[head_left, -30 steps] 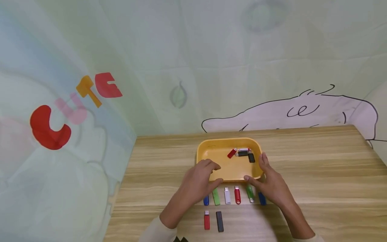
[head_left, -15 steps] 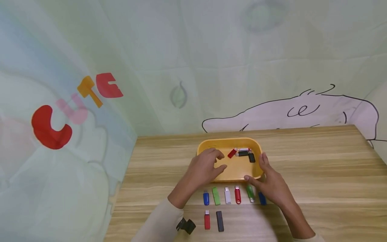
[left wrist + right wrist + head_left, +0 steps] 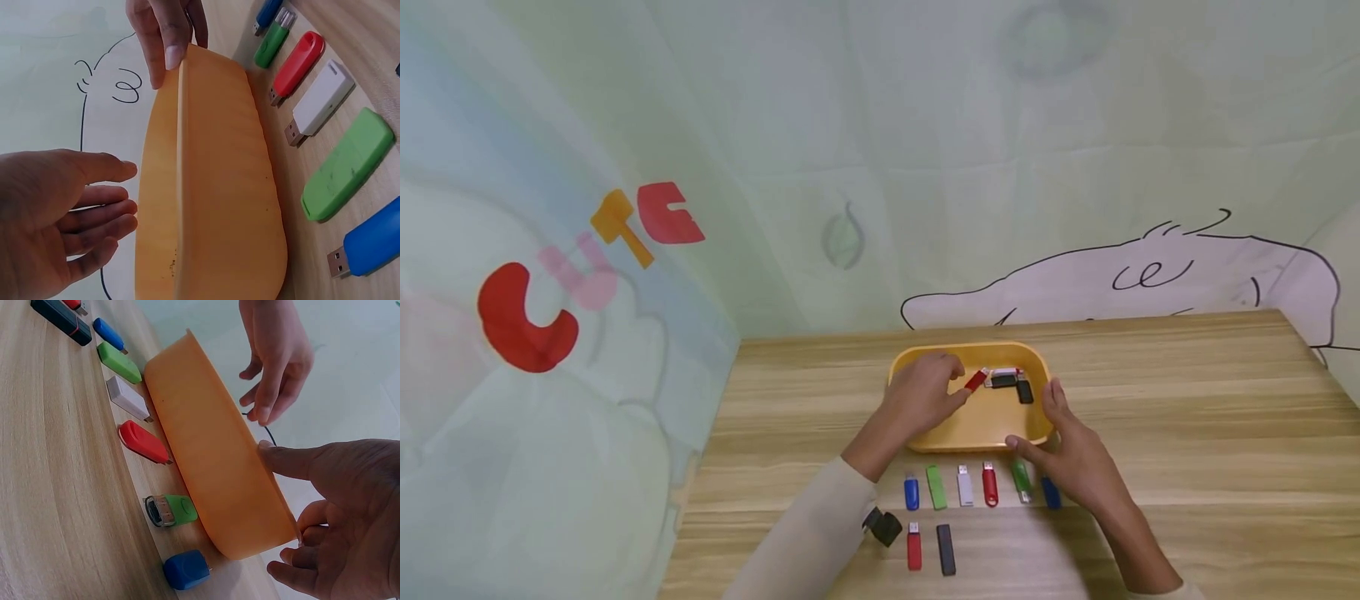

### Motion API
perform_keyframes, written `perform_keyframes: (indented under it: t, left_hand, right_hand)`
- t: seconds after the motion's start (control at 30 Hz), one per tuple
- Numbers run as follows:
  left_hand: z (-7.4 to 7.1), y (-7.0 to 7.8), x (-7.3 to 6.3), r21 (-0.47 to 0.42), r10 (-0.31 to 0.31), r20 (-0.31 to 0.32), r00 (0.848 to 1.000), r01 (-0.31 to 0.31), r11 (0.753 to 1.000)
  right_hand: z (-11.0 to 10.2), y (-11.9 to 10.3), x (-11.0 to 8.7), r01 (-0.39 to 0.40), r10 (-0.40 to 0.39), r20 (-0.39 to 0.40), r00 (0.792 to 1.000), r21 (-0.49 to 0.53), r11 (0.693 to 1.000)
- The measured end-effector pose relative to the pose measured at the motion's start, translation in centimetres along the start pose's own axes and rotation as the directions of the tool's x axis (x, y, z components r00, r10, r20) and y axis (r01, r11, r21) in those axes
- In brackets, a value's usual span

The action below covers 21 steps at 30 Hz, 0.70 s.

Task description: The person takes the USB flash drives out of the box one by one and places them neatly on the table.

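Note:
My left hand [image 3: 922, 390] reaches over the left part of an orange-yellow plastic tray [image 3: 973, 429], its fingers loosely bent. The thumb tip overlaps a red USB stick [image 3: 976, 381] in the head view. In the left wrist view the thumb and fingers [image 3: 103, 222] stand apart with nothing between them. My right hand [image 3: 1078, 458] holds the tray's near right corner, thumb at the front rim and fingers along the right side. Several USB sticks lie in the tray's far right part, among them a black one [image 3: 1002, 382] and another dark one [image 3: 1025, 390].
In front of the tray lies a row of USB sticks: blue [image 3: 912, 492], light green [image 3: 936, 487], white [image 3: 965, 486], red [image 3: 990, 484], green [image 3: 1021, 479] and blue [image 3: 1050, 492]. Nearer are a red stick [image 3: 913, 547] and a black one [image 3: 946, 549]. A printed curtain hangs behind the wooden table [image 3: 1210, 433].
My left hand has moved forward and right, from the tray's near left edge to over its inside by the red stick. The right hand stays at the corner.

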State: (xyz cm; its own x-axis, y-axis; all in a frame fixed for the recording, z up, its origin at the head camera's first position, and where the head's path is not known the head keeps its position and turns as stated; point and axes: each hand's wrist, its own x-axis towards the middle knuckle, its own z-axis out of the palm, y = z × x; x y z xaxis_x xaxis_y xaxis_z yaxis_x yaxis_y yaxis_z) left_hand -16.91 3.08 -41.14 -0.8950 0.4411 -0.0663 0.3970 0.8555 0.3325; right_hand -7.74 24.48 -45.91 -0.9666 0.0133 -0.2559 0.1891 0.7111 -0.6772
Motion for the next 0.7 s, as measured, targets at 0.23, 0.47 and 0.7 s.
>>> perform_keyframes:
  t: [0.23, 0.47, 0.7]
  left_hand:
    - [1.0, -0.1, 1.9, 0.041, -0.029, 0.019, 0.999, 0.028, 0.999]
    - [1.9, -0.1, 3.2, 0.034, -0.092, 0.037, 0.995, 0.09, 0.995]
    - [2.7, 0.0, 4.2, 0.035, -0.1, 0.053, 0.994, 0.099, 0.995]
  right_hand:
    - [0.0, 0.0, 0.1, 0.001, -0.001, -0.001, 1.0, -0.006, 1.0]
    - [0.0, 0.0, 0.0, -0.001, 0.001, -0.001, 1.0, 0.0, 1.0]
    - [0.0, 0.1, 0.0, 0.009, -0.009, -0.004, 1.0, 0.005, 1.0]
